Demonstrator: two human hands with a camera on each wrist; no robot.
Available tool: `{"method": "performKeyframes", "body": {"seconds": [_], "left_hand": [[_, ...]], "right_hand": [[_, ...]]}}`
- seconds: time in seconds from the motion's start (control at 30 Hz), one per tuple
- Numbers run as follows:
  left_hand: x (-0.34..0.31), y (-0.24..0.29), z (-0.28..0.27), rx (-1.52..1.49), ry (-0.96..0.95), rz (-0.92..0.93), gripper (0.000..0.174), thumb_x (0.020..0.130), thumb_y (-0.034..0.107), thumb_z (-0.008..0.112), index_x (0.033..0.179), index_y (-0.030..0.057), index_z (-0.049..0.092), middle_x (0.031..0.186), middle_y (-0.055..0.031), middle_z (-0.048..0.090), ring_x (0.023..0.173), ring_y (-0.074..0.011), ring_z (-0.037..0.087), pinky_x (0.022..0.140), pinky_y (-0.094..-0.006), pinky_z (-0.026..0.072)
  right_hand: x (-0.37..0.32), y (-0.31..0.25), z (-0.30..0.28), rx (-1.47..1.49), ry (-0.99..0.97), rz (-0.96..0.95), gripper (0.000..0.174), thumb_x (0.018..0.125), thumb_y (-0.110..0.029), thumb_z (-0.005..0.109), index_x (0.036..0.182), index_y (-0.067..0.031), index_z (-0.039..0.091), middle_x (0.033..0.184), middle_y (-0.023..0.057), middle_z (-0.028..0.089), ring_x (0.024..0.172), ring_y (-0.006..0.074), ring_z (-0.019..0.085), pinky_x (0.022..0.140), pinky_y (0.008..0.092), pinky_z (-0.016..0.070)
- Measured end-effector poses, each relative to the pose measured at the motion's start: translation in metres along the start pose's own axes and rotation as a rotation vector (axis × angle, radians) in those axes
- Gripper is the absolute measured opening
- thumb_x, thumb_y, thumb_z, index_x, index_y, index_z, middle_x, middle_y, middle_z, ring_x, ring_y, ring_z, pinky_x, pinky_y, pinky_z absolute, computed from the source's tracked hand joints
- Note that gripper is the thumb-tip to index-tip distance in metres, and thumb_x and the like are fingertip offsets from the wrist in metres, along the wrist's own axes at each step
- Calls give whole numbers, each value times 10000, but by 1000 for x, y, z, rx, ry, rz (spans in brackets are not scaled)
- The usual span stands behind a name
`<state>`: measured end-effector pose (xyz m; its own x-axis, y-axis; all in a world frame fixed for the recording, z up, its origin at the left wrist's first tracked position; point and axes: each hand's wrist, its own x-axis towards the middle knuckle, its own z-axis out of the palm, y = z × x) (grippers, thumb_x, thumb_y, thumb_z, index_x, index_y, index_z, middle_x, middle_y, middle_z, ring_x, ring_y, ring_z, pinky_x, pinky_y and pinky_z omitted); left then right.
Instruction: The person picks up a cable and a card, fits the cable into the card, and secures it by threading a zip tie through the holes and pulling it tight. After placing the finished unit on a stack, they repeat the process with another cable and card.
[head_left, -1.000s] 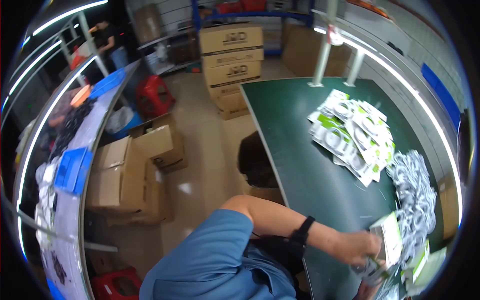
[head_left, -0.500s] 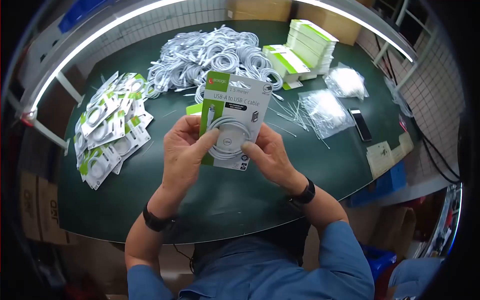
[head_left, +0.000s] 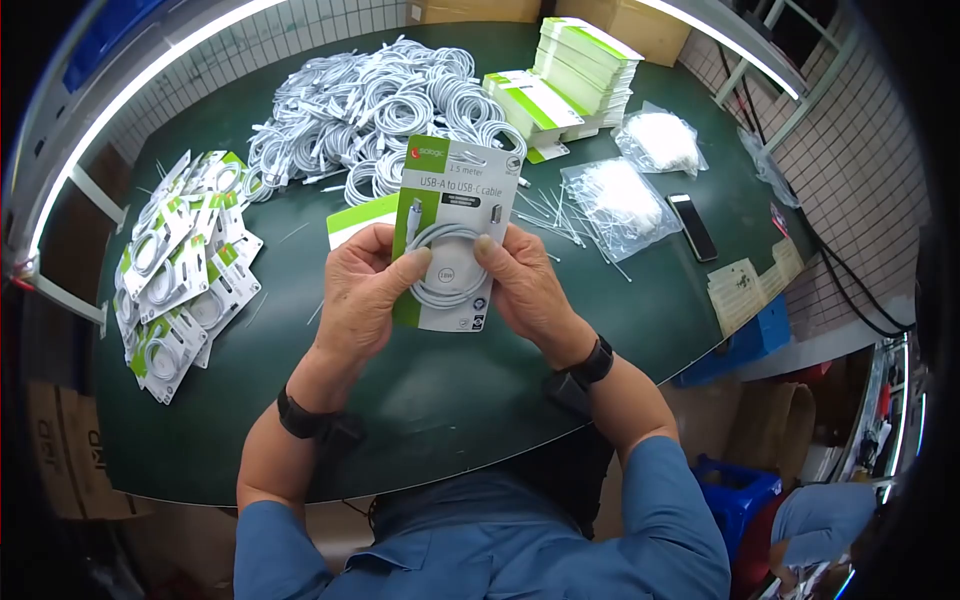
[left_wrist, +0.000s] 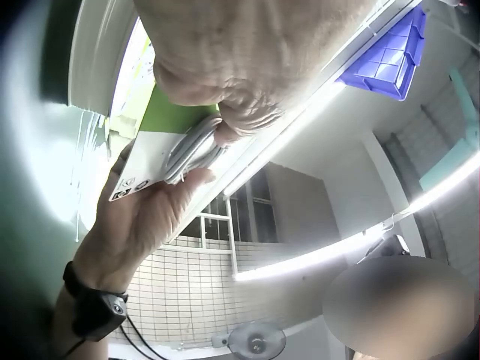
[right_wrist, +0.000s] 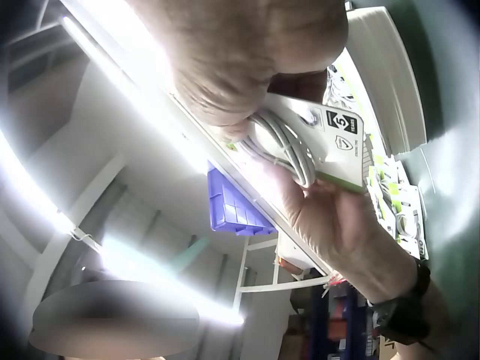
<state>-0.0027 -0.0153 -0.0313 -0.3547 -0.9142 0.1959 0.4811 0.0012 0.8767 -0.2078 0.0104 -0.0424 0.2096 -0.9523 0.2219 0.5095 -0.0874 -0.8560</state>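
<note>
Both hands are occupied with one item. The left hand point(head_left: 365, 295) grips the left edge of a printed card point(head_left: 470, 165), its thumb in front on the coiled cable point(head_left: 440, 299) and its fingers curled behind. The right hand point(head_left: 535, 300) pinches the opposite edge likewise, thumb against the right side of the coil. The card is held over the table point(head_left: 430, 410), printed face towards the wearer, tilted slightly; legible wording includes "1.5 meter" and "USB-A to USB-C cable". Each wrist carries a dark band, the left band point(head_left: 303, 415) and the right band point(head_left: 597, 362).

Beyond the card lies a large heap of loose coiled cables point(head_left: 360, 110). Left of the hands, finished-looking carded cables point(head_left: 180, 275) overlap in a pile. A stack of cards point(head_left: 590, 75) stands just beside the heap, on its right. Two clear bags, a near bag point(head_left: 625, 205) and a far bag point(head_left: 660, 140), contain thin white strips; further loose strips point(head_left: 560, 218) are scattered alongside. A phone point(head_left: 693, 228) lies near the near bag.
</note>
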Motion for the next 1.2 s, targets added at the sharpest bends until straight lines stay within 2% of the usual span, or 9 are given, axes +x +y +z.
{"method": "performKeyframes", "body": {"seconds": [0.2,0.33,0.43,0.6,0.7,0.9,1.0,1.13,1.2], "left_hand": [[4,1,11,106,46,-12,223,934,49,768,1114,-41,673,1039,-76,728,918,-106,687,832,-270,587],[5,6,27,255,96,141,277,913,31,771,1168,-18,676,1060,-95,692,953,-130,674,832,-295,580],[1,19,42,934,291,704,349,881,3,775,1218,20,686,1085,-129,650,985,-177,659,844,-327,561],[-5,6,35,1256,166,693,352,885,2,762,1228,49,703,1096,-141,634,988,-207,644,849,-338,538],[-4,-9,34,780,63,456,296,915,22,742,1209,34,710,1089,-111,636,971,-194,641,846,-315,529],[-5,-26,26,722,95,362,305,928,42,738,1232,35,707,1095,-95,640,974,-189,634,858,-312,523],[-1,-26,33,747,84,388,317,925,55,748,1237,28,704,1086,-89,648,1012,-203,626,891,-326,515],[0,-9,54,833,167,628,317,911,78,770,1218,30,710,1049,-67,658,1061,-227,603,925,-346,491],[-15,11,57,1217,155,787,343,869,87,803,1196,33,717,1039,-60,661,1077,-258,591,946,-372,480]], "right_hand": [[-4,5,-8,-180,35,-12,390,1092,-248,566,1354,40,587,1264,121,694,1131,161,658,1002,337,536],[1,0,-11,-347,63,-94,384,1095,-246,558,1350,40,587,1252,113,698,1103,152,664,980,323,545],[-7,2,-6,-339,96,-111,377,1096,-245,555,1345,37,591,1238,107,704,1079,144,668,959,313,553],[-9,-4,2,-294,72,-120,373,1095,-260,564,1328,30,598,1194,89,712,1032,114,662,903,290,562],[-13,-3,7,-294,73,-116,371,1095,-267,569,1318,27,602,1175,79,712,1017,98,654,878,282,563],[-15,3,11,-372,105,-144,364,1090,-277,581,1293,24,608,1134,67,718,985,86,649,833,268,565],[-11,4,8,-366,116,-171,367,1089,-284,585,1284,25,611,1120,68,722,972,84,651,823,266,566],[-1,-6,-4,-332,138,-223,380,1087,-301,585,1265,33,618,1094,70,727,952,82,654,809,263,567],[-1,-10,-12,-342,130,-219,390,1086,-312,585,1249,40,623,1078,74,729,938,80,654,799,262,568]]}}
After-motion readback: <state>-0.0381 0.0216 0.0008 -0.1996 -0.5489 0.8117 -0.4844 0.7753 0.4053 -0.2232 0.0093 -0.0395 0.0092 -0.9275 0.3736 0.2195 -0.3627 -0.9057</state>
